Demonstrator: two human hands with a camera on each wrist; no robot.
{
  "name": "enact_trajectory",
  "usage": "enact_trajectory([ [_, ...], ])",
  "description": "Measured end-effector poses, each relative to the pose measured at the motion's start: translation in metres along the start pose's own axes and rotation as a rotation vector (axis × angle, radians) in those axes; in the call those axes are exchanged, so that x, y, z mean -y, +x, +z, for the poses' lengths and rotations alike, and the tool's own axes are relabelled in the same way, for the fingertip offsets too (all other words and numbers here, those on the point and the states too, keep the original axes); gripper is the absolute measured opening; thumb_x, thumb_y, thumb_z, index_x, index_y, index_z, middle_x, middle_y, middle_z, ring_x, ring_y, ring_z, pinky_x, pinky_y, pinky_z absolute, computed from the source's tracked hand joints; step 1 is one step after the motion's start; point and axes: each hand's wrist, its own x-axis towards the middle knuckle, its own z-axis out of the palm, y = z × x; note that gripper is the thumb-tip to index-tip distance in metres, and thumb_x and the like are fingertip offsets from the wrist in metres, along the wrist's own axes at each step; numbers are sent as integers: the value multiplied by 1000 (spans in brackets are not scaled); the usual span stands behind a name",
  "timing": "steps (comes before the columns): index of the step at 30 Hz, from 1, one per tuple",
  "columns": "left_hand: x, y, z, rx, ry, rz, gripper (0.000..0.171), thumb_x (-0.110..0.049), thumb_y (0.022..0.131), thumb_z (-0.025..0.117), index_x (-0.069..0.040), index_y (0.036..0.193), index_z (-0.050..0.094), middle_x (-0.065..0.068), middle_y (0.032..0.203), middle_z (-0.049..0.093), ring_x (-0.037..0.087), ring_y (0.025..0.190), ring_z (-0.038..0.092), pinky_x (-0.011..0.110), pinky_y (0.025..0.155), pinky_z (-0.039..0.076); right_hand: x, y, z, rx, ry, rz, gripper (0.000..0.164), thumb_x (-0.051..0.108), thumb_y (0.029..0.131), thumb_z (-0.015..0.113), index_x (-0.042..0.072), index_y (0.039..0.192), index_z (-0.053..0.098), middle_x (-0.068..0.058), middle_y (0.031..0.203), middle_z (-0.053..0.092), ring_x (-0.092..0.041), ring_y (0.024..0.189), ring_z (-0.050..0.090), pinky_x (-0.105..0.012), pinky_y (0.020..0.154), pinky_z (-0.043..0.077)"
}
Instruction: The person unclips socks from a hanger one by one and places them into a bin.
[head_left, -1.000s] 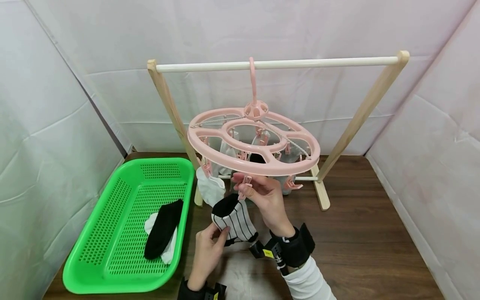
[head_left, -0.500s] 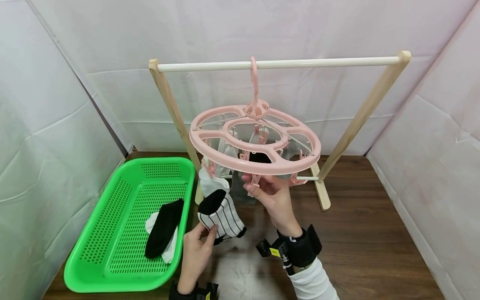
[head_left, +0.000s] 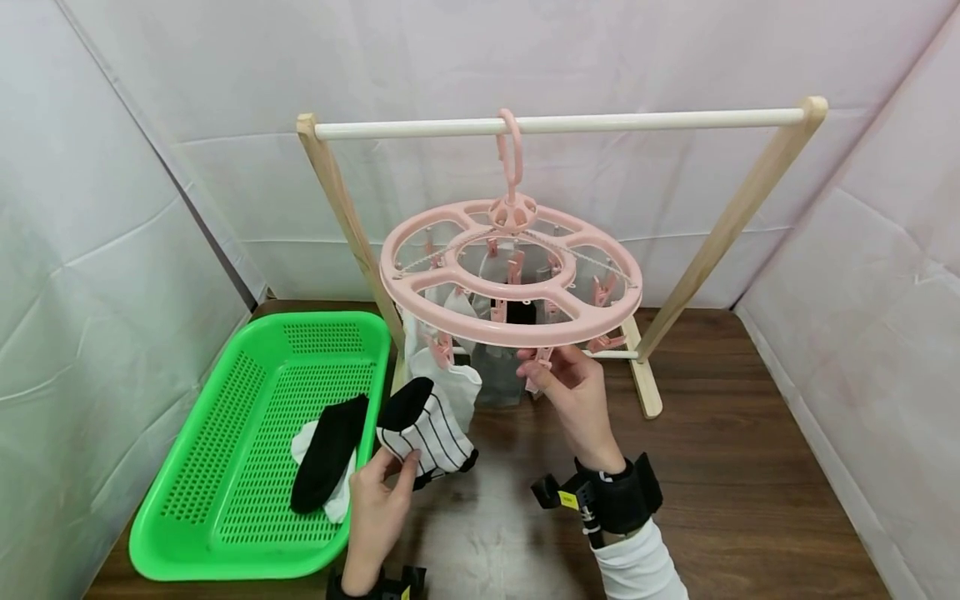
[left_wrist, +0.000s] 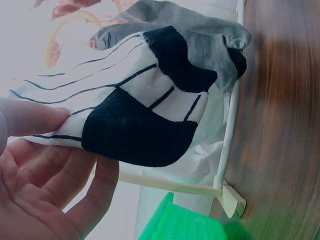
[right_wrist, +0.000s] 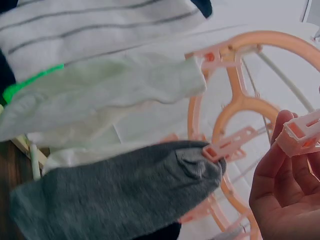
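Observation:
My left hand [head_left: 378, 500] pinches a white sock with black stripes [head_left: 427, 433] between thumb and fingers. Its black cuff points up toward the hanger, and the black heel and toe show in the left wrist view. Under the front rim of a pink round drying hanger [head_left: 480, 329], my right hand [head_left: 581, 400] holds a pink clothespin [right_wrist: 300, 135] between thumb and fingers. That clothespin bears no sock. Beside it hang a pale sock [head_left: 456, 385], which the striped sock partly overlaps, and a dark grey sock [right_wrist: 115, 185], each from its own clothespin.
A white rail [head_left: 645, 122] on wooden legs carries the hanger by its hook. On the left stands a green basket [head_left: 247, 550] with a black sock [head_left: 327, 454] lying over a white one. Dark wooden table [head_left: 750, 467] extends to the right; pale cloth walls surround it.
The hanger has turned, its front clothespins shifting right along with my right hand. My left hand has drawn the striped sock left, away from the clothespin. The pale sock has swung right behind it.

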Motion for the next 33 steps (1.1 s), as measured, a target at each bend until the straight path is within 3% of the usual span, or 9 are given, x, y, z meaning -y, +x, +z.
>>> enact_trajectory([
  [9,-3,1,-6,-92,25,5,10,11,83,68,1,84,69,11,77,71,18,67,67,17,61,51,6,0,-19,-95,-61,17,25,-8,93,56,7,110,66,-9,94,67,-14,79,63,-22,66,49],
  [18,0,3,-22,-155,87,-27,7,11,84,67,5,86,69,14,77,70,18,67,68,13,65,50,9,2,-27,-103,-44,-11,23,-7,93,55,5,110,65,-9,95,66,-15,80,63,-22,67,49],
  [26,-1,9,-42,-244,118,-40,12,13,82,67,8,92,70,20,82,70,-7,78,61,9,67,47,9,2,-30,-134,-53,2,24,-8,93,55,5,110,65,-9,95,66,-15,80,64,-22,66,50],
  [33,-2,12,-57,-295,160,-81,10,12,84,67,10,93,70,23,81,70,-15,76,57,7,64,46,10,1,-32,-157,-28,-2,22,-7,92,56,3,110,65,-16,95,65,-16,79,64,-23,66,50],
])
